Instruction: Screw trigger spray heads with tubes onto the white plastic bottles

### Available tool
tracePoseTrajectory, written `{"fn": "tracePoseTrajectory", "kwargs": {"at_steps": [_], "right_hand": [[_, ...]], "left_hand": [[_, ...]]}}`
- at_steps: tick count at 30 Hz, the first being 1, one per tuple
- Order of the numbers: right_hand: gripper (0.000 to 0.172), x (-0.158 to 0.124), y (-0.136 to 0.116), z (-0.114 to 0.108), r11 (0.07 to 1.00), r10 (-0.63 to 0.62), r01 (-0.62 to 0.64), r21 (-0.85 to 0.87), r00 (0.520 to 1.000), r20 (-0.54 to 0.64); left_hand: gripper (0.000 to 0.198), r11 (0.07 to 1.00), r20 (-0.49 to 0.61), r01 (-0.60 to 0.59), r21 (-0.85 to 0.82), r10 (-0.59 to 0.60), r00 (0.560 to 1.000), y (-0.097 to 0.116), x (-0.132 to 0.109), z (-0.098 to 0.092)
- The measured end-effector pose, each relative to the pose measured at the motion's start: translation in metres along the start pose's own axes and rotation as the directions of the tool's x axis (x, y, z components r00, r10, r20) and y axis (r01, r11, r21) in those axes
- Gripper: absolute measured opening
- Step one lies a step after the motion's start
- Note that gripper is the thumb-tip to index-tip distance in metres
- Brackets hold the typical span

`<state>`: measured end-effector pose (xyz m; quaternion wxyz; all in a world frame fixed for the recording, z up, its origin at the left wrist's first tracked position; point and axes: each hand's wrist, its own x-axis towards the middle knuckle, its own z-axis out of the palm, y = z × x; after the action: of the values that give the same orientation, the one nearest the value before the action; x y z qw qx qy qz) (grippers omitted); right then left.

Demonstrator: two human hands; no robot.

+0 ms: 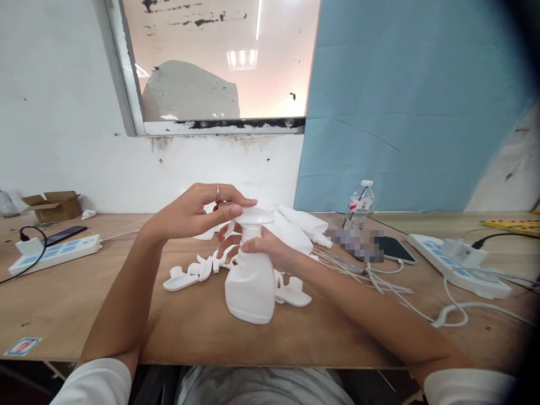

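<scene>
A white plastic spray bottle point(250, 287) stands upright on the wooden table point(63, 304) in front of me. A white trigger spray head point(253, 216) sits on its neck. My left hand point(194, 212) pinches the top of that spray head with thumb and fingers; a ring shows on one finger. My right hand point(264, 247) is wrapped round the bottle's neck from behind. Several loose white spray heads point(185, 277) lie on the table just left and right of the bottle. More white bottles point(301, 224) lie on their sides behind my hands.
A water bottle point(359, 207) stands at the back right beside a phone point(394, 249). White power strips lie at the left point(54, 253) and right point(455, 264), with cables trailing across the table. A small cardboard box point(53, 205) sits at the far left.
</scene>
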<state>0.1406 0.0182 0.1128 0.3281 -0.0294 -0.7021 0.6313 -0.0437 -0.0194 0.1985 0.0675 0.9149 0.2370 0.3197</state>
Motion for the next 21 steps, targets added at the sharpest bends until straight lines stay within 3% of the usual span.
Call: {"fn": "tracePoseTrajectory", "kwargs": {"at_steps": [2,5,7,9,12,14,16,19,21], "right_hand": [[0.019,-0.001,-0.001,-0.001,1.0,-0.007,0.006,-0.022,1.0,-0.027],[0.014,-0.005,-0.001,-0.002,0.993,-0.077,0.071,-0.098,0.996,-0.055],[0.018,-0.008,-0.001,-0.003,0.989,-0.091,0.08,-0.122,0.992,-0.089],[0.024,-0.009,-0.003,-0.004,0.99,-0.098,0.082,-0.115,0.984,-0.147],[0.032,-0.007,-0.013,-0.005,0.98,-0.191,0.177,-0.087,0.96,-0.203],[0.036,-0.002,-0.026,-0.007,0.962,-0.273,0.26,-0.086,0.935,-0.227],[0.039,0.002,-0.04,-0.011,0.95,-0.306,0.275,-0.15,0.917,-0.256],[0.045,0.001,-0.059,-0.027,0.904,-0.314,0.201,-0.378,0.911,-0.266],[0.047,-0.009,-0.07,-0.047,0.82,-0.349,0.149,-0.552,0.895,-0.278]], "left_hand": [[0.033,0.999,0.008,0.01,-0.033,-0.01,1.0,-0.003,0.001,0.003],[0.036,0.992,-0.143,0.05,-0.114,-0.066,0.987,-0.013,-0.004,0.018],[0.039,0.971,-0.258,0.088,-0.224,-0.146,0.955,-0.023,-0.014,0.033],[0.042,0.934,-0.287,0.123,-0.335,-0.226,0.931,-0.032,-0.028,0.051],[0.055,0.899,-0.134,0.232,-0.372,-0.299,0.945,-0.036,-0.047,0.075],[0.065,0.904,0.004,0.318,-0.287,-0.331,0.944,-0.032,-0.051,0.086],[0.068,0.914,0.042,0.355,-0.196,-0.354,0.934,-0.03,-0.048,0.087],[0.056,0.937,-0.133,0.342,-0.068,-0.348,0.928,-0.047,-0.042,0.07],[0.046,0.928,-0.366,0.365,0.075,-0.315,0.876,-0.078,-0.048,0.047]]}}
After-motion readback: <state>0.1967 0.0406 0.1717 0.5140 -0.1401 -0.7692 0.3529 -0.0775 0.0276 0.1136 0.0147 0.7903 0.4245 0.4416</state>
